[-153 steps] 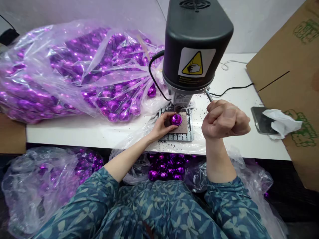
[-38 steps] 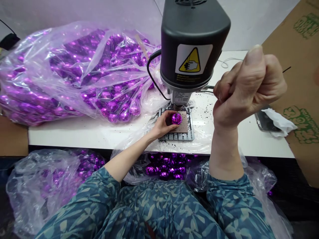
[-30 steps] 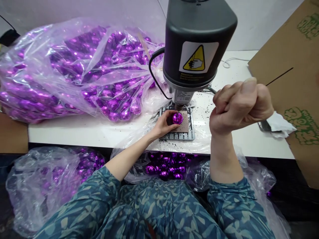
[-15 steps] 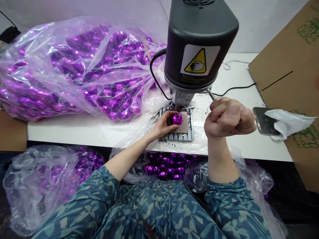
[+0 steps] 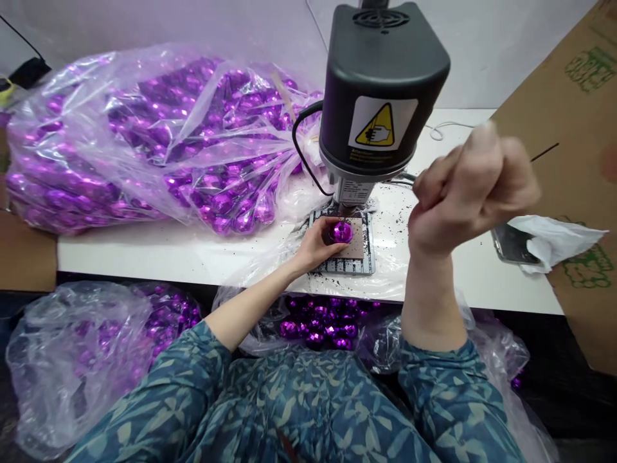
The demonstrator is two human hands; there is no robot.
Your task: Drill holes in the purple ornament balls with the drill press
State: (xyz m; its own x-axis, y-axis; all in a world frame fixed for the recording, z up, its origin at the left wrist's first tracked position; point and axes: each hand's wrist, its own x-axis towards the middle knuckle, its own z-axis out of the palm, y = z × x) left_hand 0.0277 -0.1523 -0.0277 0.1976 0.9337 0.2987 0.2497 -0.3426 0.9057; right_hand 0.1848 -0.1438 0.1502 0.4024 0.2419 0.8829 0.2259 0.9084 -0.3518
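Broadly, a white surface (image 5: 144,257) carried a clear bag (image 5: 186,145) of purple faceted balls (image 5: 244,222) and, to its right, a black drill press (image 5: 385,71). Beside the press, the right grip (image 5: 470,193) was curled into a fist, its inside hidden. The left grip (image 5: 315,245) reached over a square brown board (image 5: 357,244) under the press, clamped there on one shiny purple ball (image 5: 343,232).

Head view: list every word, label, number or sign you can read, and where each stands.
"Attention": yellow print on the black motor housing; smaller lines below unreadable.
Yellow triangle sign showing a hand: same housing.
Label beneath the housing: too small.
Green print on the cardboard box: too blurred.
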